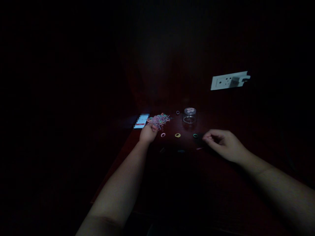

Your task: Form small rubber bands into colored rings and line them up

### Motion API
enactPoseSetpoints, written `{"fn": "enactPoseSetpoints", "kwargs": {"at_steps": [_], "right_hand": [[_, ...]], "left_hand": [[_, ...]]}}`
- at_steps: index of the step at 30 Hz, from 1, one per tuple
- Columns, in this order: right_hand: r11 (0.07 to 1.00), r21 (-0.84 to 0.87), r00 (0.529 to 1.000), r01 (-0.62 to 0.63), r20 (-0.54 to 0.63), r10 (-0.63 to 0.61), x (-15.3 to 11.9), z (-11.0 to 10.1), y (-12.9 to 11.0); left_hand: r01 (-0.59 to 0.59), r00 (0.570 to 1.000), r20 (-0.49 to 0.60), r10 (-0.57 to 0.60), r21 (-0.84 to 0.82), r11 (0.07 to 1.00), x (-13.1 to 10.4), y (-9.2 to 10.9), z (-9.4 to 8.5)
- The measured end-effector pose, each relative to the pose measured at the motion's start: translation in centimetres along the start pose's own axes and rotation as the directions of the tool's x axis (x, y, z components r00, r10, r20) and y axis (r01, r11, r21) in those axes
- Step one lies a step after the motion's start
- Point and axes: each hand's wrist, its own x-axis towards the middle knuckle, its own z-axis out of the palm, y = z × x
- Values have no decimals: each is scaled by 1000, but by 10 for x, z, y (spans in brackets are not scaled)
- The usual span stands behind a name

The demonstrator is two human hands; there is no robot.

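Observation:
My left hand [148, 132] is closed at the near edge of a tangled pile of small coloured hair ties [161, 120]. Its fingertips touch the pile; what they grip is too small to tell. To the right, my right hand [222, 142] has thumb and fingers pinched together above the table. Anything between those fingertips is hidden. Just left of them lies a green hair tie [194, 135]. A yellow hair tie [179, 135] and a pink hair tie [161, 135] lie in the same row. Nearer, several dim ones form another row, including a bluish hair tie [181, 151].
A clear round jar [189, 120] with a patterned lid stands behind the rows, and a pale ring [177, 112] lies beside it. A lit phone [141, 121] rests left of the pile. A wall socket [220, 82] holds a plug. The surroundings are very dark.

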Motion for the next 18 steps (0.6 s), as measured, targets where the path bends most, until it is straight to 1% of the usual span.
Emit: {"fn": "enactPoseSetpoints", "kwargs": {"at_steps": [6,9,13,18], "right_hand": [[1000,5,1000,23,0,-23,0,0,1],[1000,15,1000,13,8,-13,0,0,2],[1000,13,1000,-2,4,2,0,1,2],[1000,28,1000,-1,2,1,0,1,2]], "left_hand": [[-14,1000,-11,15,74,997,-2,5,-3],[-18,1000,-5,19,116,993,-4,7,-3],[-29,999,31,25,163,986,-4,10,-4],[-31,997,82,13,214,976,-4,17,-11]]}}
